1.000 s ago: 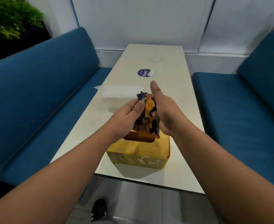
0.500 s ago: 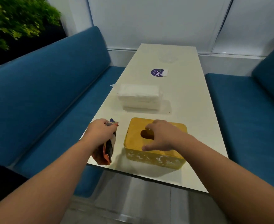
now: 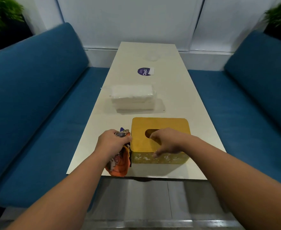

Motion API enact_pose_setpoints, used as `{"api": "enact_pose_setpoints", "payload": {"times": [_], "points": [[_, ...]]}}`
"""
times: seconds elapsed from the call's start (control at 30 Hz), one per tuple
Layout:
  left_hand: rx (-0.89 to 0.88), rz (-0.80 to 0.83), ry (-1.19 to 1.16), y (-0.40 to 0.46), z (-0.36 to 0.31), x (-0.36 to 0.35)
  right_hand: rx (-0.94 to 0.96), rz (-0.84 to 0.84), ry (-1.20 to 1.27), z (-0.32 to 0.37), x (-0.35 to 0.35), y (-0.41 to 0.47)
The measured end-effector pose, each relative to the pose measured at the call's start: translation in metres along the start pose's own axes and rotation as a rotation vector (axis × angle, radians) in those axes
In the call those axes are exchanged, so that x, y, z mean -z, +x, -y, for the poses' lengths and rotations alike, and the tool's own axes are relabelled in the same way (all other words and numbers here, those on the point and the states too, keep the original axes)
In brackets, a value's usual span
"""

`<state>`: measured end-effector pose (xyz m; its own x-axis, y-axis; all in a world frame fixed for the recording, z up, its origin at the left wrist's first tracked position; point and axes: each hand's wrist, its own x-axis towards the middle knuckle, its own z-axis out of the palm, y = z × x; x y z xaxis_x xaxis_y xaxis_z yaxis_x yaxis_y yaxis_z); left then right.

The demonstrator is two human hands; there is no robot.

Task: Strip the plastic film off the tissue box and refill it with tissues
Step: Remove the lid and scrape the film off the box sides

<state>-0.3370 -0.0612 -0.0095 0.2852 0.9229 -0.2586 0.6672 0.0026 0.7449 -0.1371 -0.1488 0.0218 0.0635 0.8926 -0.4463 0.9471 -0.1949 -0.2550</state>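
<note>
A yellow tissue box (image 3: pixel 142 144) with an oval slot in its lid stands near the table's front edge. My right hand (image 3: pixel 167 141) lies over the lid with its fingers at the slot and its thumb down the box's front side. Just left of the box, my left hand (image 3: pixel 113 141) grips a crumpled wad of orange, purple and white plastic film (image 3: pixel 120 161), which hangs down to the table's front edge. A stack of white tissues (image 3: pixel 133 97) in clear wrap lies on the table behind the box.
The long cream table (image 3: pixel 182 100) runs away from me between two blue sofas (image 3: pixel 37 103) (image 3: pixel 252 100). A round purple sticker (image 3: pixel 144 71) lies further back on it. Grey floor shows below the table's front edge.
The crumpled film left the top of the box in my left hand and now sits beside the box's left side. My right hand dropped onto the lid.
</note>
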Motion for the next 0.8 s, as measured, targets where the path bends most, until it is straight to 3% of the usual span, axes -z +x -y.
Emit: {"api": "enact_pose_setpoints", "payload": {"times": [0.57, 0.8], "points": [[0.013, 0.012, -0.052, 0.003, 0.005, -0.004, 0.014, -0.169, 0.192, -0.007, -0.014, -0.005], [-0.004, -0.026, 0.022, 0.003, 0.002, -0.003, 0.029, -0.215, 0.155, -0.002, -0.004, -0.004]]}}
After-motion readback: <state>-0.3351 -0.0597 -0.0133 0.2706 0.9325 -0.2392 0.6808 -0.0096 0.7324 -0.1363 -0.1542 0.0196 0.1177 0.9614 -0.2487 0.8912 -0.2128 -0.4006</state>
